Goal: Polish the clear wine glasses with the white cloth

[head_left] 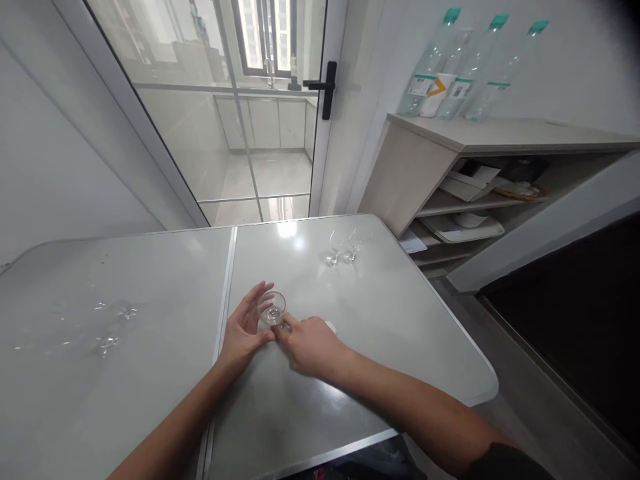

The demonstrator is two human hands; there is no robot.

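A small clear glass (273, 309) stands on the grey table (380, 313) near its middle seam. My left hand (245, 328) cups the glass from the left, fingers curved and spread, thumb touching its base. My right hand (310, 345) is closed in a loose fist just right of the glass, forefinger and thumb at its foot; something white peeks out beside the knuckles, too hidden to name. Two more clear glasses (343, 250) stand farther back on the table.
Several clear glasses (107, 327) stand on the table's left half. A wooden shelf unit (440, 153) with papers stands at the right, with three plastic bottles (450, 67) on top. A glass door (240, 107) is behind the table.
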